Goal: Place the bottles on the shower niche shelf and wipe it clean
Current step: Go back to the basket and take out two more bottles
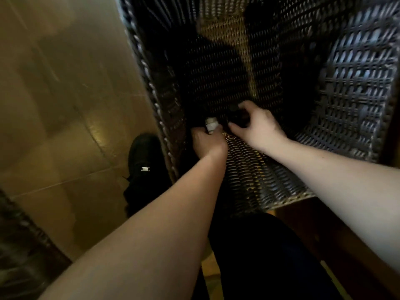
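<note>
Both my hands reach down into a tall dark wicker basket. My left hand is closed around a small bottle with a pale cap that sticks up from my fist. My right hand curls over a dark bottle with a round dark cap, fingers and thumb on either side of it. The bodies of both bottles are lost in shadow deep in the basket.
Glossy beige floor tiles spread to the left of the basket. My black shoe stands beside the basket's left wall. Another woven object sits at the lower left edge. Brown wood shows at the lower right.
</note>
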The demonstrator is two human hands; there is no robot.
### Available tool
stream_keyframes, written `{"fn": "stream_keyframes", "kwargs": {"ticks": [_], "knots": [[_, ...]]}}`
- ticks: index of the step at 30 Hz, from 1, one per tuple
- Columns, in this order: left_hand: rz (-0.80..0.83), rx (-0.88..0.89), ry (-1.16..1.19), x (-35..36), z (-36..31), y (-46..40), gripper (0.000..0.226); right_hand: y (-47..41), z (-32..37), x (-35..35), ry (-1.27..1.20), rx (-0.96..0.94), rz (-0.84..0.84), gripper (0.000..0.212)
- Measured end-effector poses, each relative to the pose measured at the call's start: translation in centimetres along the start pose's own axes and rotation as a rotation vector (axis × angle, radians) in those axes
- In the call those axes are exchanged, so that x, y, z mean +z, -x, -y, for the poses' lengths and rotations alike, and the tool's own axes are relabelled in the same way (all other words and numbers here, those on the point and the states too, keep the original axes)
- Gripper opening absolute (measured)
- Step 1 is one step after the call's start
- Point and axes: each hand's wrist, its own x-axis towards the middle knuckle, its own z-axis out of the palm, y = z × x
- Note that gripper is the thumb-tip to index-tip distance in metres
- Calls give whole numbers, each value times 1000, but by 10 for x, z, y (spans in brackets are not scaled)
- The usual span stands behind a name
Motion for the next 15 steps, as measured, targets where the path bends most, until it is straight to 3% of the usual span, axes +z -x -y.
{"fn": "stream_keyframes", "kwargs": {"ticks": [3, 7, 10, 13, 15], "knots": [[75, -3, 175, -36, -7, 62, 32, 44, 29, -41, 10, 44, 3, 44], [214, -16, 370, -116, -20, 167, 49, 123, 94, -103, -127, 59, -9, 29], [310, 57, 375, -192, -35, 251, 34, 190, 162, -158, -322, 50, 26, 15], [438, 119, 287, -263, -49, 329, 36, 261, 235, -217, -435, -9, 205, 45], [512, 173, 238, -306, -57, 376, 35, 302, 269, -249, -497, -23, 297, 51]]}}
